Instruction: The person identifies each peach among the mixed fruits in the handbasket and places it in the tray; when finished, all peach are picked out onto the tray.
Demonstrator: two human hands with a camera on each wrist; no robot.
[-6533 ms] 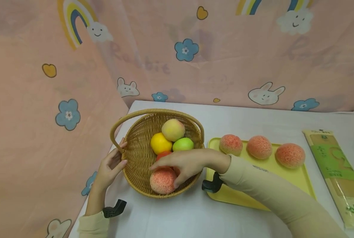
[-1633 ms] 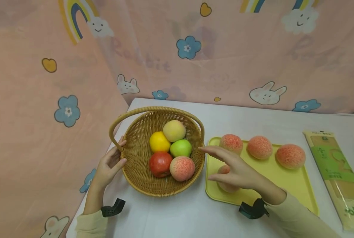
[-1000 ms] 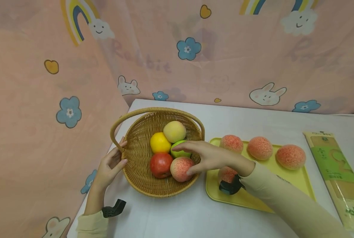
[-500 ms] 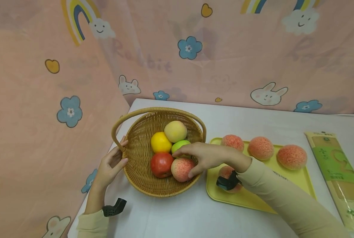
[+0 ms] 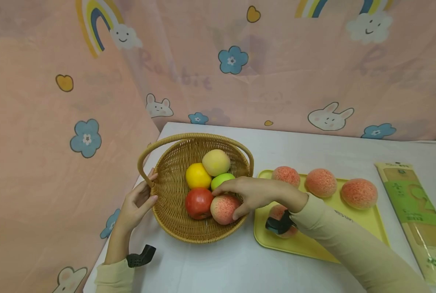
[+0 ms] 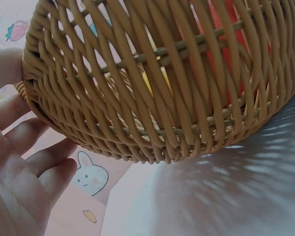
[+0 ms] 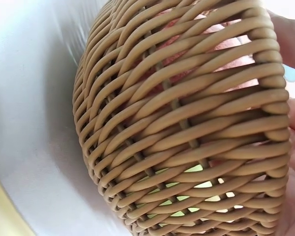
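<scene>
Back from the tray (image 5: 302,246), the right hand (image 5: 256,193) pinches the peach (image 5: 224,211) at the basket (image 5: 174,199)'s four o'clock, seemingly securing it; the left hand (image 5: 132,206) pinches its nine-o'clock rim (image 6: 32,71).

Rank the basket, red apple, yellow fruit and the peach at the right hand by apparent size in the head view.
1. Basket
2. Red apple and peach: too alike to rank, peach partly covered
3. Yellow fruit

Pink backdrop (image 5: 276,77) (rabbit-printed), long packet (image 5: 411,205)
</scene>
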